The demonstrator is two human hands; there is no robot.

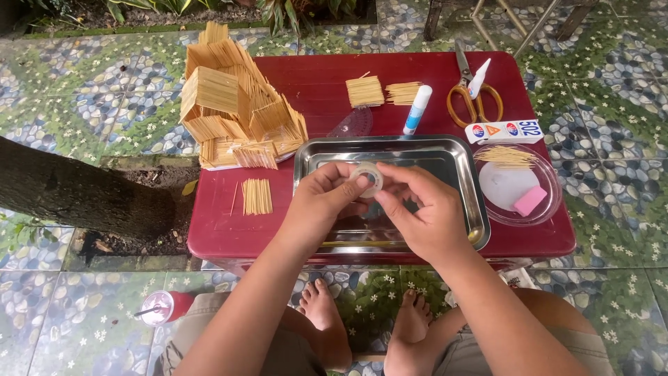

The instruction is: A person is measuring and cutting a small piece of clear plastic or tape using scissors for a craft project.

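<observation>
Both my hands meet over a shiny steel tray [456,157] on a small red table [313,80]. My left hand [321,202] holds a small roll of clear tape [367,178] between thumb and fingers. My right hand [421,209] pinches at the roll's right edge, fingers curled on the tape. A model house built of toothpicks [233,101] stands at the table's back left. A flat panel of glued toothpicks [257,196] lies in front of it, left of the tray.
Two more toothpick panels [365,90], a glue stick [417,109], orange-handled scissors [474,94], a glue box [504,131] and a clear bowl [550,202] with loose toothpicks and a pink eraser sit around the tray. A tree trunk [76,191] is on the left, and a red cup [163,306] stands on the floor.
</observation>
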